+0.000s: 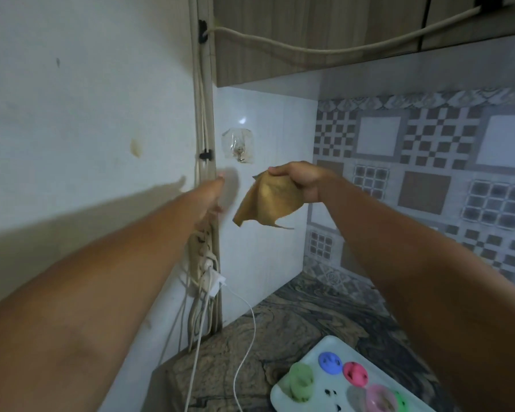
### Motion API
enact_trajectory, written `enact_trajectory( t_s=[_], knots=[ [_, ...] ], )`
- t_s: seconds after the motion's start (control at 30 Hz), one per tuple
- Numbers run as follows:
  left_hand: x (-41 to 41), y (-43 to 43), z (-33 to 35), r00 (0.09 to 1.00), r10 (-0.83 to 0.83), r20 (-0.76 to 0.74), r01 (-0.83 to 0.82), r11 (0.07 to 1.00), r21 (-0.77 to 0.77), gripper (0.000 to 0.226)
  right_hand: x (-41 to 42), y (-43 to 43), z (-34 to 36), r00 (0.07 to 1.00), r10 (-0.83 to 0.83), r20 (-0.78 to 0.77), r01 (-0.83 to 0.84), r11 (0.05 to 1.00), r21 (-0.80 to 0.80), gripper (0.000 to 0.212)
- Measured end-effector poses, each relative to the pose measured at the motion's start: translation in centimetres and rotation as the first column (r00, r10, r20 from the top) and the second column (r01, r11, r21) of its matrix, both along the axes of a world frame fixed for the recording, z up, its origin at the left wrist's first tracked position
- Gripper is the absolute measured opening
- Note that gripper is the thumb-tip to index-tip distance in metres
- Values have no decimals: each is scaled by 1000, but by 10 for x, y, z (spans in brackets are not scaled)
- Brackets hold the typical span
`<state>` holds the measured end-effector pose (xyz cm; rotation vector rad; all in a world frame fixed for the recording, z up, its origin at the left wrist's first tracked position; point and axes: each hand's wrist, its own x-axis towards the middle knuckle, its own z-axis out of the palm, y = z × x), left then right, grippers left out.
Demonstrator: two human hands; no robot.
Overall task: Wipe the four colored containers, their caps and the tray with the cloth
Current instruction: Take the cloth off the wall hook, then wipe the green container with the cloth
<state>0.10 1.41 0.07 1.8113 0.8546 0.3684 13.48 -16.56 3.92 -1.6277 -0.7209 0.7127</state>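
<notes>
Holding: right hand point(301, 181) pinches one corner of a tan cloth point(268, 203) between thumb and fingers, and the rest hangs loose.
Other arm: left hand point(211, 200) is stretched toward the wall cables point(202, 114) and blurred. I cannot tell whether its fingers are curled or straight.
Tray: white tray point(324, 346) at lower right, well below both hands.
On tray: green container point(301, 382), blue cap point(330, 363), red-pink cap point(355, 373), pink container point(379, 398).
Surface: brown-grey marbled stone counter point(295, 322).
Wall: clear adhesive hook point(241, 154) on white tile, just up-left of the cloth; power strip point(202, 257) with white charger point(216, 282) plugged in.
Room: grey checker-patterned tiles point(428, 173) at right, wooden cupboard point(309, 40) overhead.
</notes>
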Motion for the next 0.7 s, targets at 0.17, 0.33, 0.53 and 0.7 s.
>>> enact_trajectory(
  t_s=[0.17,0.33,0.53,0.7],
  knots=[
    [5,-24,-69,870,-436,230,476,621,-623,102,-5,-8,-21,986,-140,-87,146,987,63,31],
    [20,-46,-83,869,-312,383,490,645,-586,29,-1,-34,-56,951,-277,-139,288,955,68,24],
    [31,-60,-92,895,-326,305,446,666,-598,15,-13,-73,-98,863,-479,-162,492,869,47,18],
    [34,-84,-107,842,-492,221,526,655,-543,27,-24,-109,-136,684,-728,36,729,684,-29,14]
  ],
)
